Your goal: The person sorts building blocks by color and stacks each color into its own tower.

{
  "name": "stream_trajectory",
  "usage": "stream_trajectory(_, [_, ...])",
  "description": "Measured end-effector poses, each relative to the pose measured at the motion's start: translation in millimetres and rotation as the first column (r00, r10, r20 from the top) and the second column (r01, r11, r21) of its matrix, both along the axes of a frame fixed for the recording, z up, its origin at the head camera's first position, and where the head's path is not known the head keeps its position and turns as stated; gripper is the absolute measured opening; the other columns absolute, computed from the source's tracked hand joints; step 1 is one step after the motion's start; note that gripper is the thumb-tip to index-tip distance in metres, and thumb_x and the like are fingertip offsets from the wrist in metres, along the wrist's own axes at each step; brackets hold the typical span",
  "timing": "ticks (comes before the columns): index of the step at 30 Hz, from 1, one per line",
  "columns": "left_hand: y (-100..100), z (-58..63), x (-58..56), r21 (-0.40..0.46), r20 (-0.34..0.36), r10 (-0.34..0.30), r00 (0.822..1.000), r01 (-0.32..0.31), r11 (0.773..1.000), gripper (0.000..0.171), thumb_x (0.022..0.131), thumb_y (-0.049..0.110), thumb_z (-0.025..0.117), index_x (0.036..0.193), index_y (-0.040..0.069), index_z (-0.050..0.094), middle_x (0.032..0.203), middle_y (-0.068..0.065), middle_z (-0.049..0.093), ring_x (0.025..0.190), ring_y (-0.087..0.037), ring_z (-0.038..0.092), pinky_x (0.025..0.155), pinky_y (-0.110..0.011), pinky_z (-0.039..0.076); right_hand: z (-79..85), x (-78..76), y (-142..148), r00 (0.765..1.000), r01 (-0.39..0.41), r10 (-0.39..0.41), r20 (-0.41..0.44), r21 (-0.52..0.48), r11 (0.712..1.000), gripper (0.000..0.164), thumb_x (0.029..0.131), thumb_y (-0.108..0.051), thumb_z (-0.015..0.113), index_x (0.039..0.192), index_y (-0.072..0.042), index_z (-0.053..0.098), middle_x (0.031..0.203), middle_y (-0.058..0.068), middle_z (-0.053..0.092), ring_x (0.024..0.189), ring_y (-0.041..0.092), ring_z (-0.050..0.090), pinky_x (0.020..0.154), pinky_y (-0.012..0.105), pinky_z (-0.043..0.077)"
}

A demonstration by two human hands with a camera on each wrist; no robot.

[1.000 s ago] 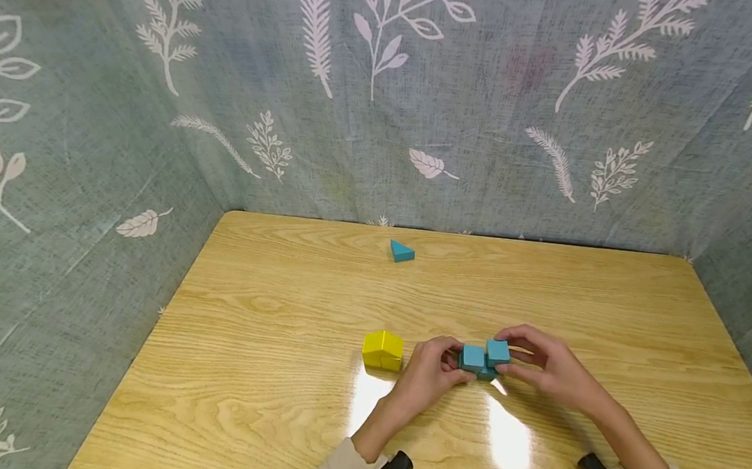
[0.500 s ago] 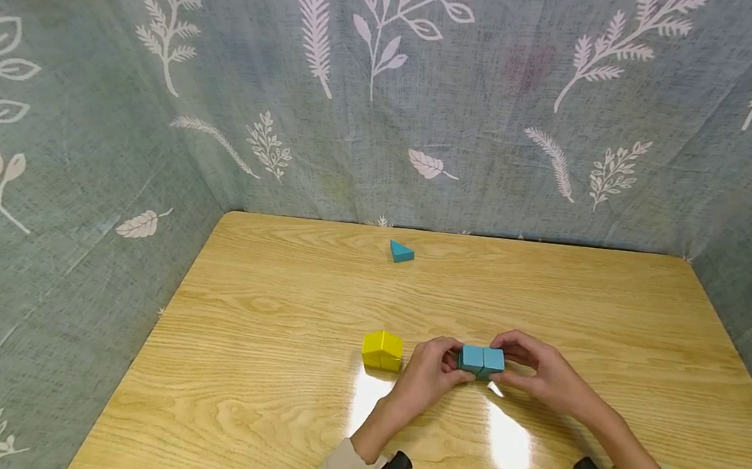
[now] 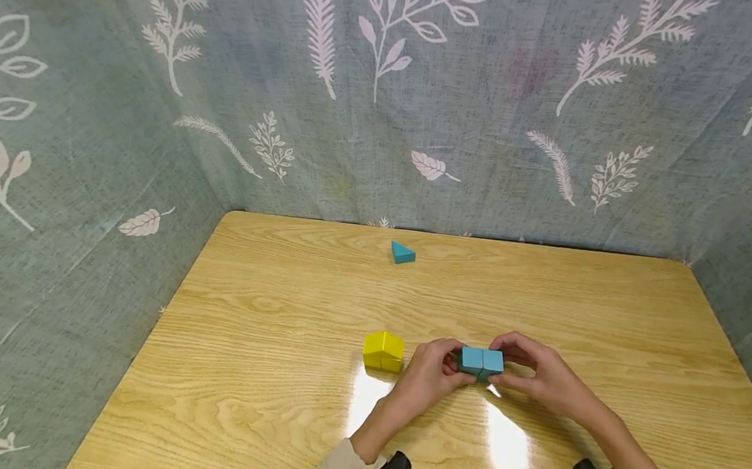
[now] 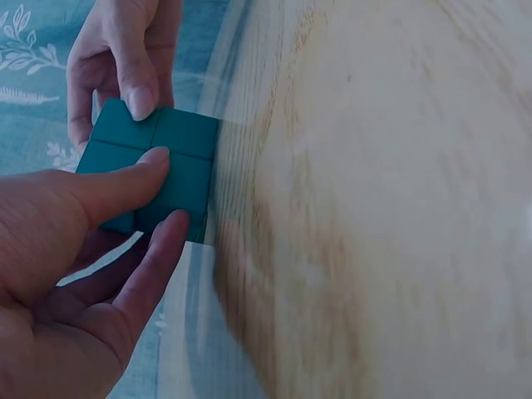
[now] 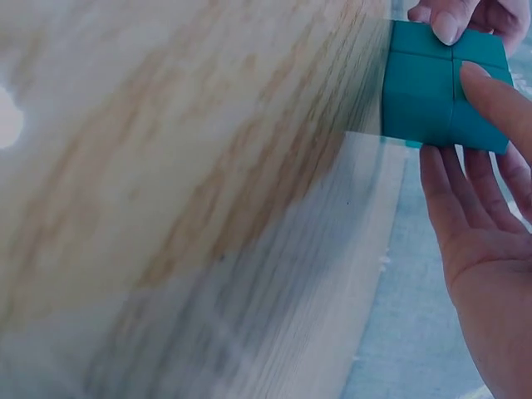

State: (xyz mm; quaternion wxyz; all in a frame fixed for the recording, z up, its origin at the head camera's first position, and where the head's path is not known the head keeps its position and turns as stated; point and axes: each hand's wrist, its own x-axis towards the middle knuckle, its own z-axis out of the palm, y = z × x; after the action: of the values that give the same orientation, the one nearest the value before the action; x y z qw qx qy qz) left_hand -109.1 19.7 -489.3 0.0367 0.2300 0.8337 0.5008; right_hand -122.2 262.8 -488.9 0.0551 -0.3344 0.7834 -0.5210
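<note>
Several blue-green toy blocks [image 3: 482,361] stand together in a compact two-by-two stack on the table. Seams between the blocks [image 4: 189,133] form a cross in the left wrist view, and their front faces [image 5: 420,91] sit nearly flush in the right wrist view. My left hand [image 3: 429,368] grips the stack's left side, its thumb on the near face and fingers behind. On the opposite side, my right hand [image 3: 546,373] pinches the upper right block between thumb and fingers.
Left of my left hand stands a yellow block shape [image 3: 383,350] with a peaked top and visible seams. A blue triangular block [image 3: 403,253] lies near the wooden table's [image 3: 251,404] back edge. Patterned cloth [image 3: 355,164] hangs behind and at both sides.
My right hand has lowered the upper right block and moved it slightly left. It now sits level against the upper left block. My left hand has stayed in place.
</note>
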Motion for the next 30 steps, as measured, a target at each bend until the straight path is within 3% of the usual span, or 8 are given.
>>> stream_trajectory(10, [2.2,-1.3,-1.2,-0.021,-0.043,-0.007,0.999,0.006,1.0,0.032,0.084,0.004,0.084,0.113,-0.002,0.072,0.099,-0.01,0.071,0.076,-0.001,0.062,0.066,-0.008,0.051,1.7,3.5,1.1,0.999,0.037,-0.037,0.009,0.012,0.999,0.041,0.087,0.003,0.079,0.123,-0.007,0.062,0.115,0.006,0.066,0.114,0.011,0.066,0.095,0.022,0.054])
stream_trajectory(18, [1.5,-1.0,0.1,-0.067,-0.089,-0.008,0.996,0.002,0.998,0.034,0.083,0.006,0.086,0.113,-0.001,0.072,0.097,-0.008,0.07,0.075,-0.003,0.06,0.065,-0.009,0.05,2.5,5.1,-0.1,0.998,0.04,-0.038,-0.055,0.05,0.998,0.047,0.085,0.003,0.082,0.126,-0.002,0.062,0.118,0.01,0.067,0.113,0.008,0.064,0.094,0.025,0.056])
stream_trajectory(24, [1.1,-0.7,0.3,-0.061,-0.076,-0.006,0.997,0.001,0.998,0.035,0.083,0.005,0.086,0.114,-0.001,0.072,0.098,-0.007,0.07,0.075,-0.003,0.061,0.065,-0.009,0.05,2.5,6.1,-3.2,0.993,0.064,-0.05,-0.108,0.13,0.989,0.053,0.084,0.001,0.083,0.132,-0.001,0.06,0.122,0.012,0.067,0.108,0.014,0.067,0.085,0.031,0.06])
stream_trajectory(30, [1.3,-0.2,-0.4,-0.051,-0.057,-0.008,0.998,0.005,0.999,0.033,0.083,0.004,0.085,0.113,-0.001,0.072,0.096,-0.007,0.069,0.073,-0.001,0.058,0.064,-0.009,0.049,4.2,7.2,-5.7,0.987,0.082,-0.061,-0.146,0.145,0.986,0.051,0.081,0.005,0.084,0.127,-0.004,0.062,0.118,0.01,0.068,0.105,0.015,0.068,0.083,0.033,0.061])
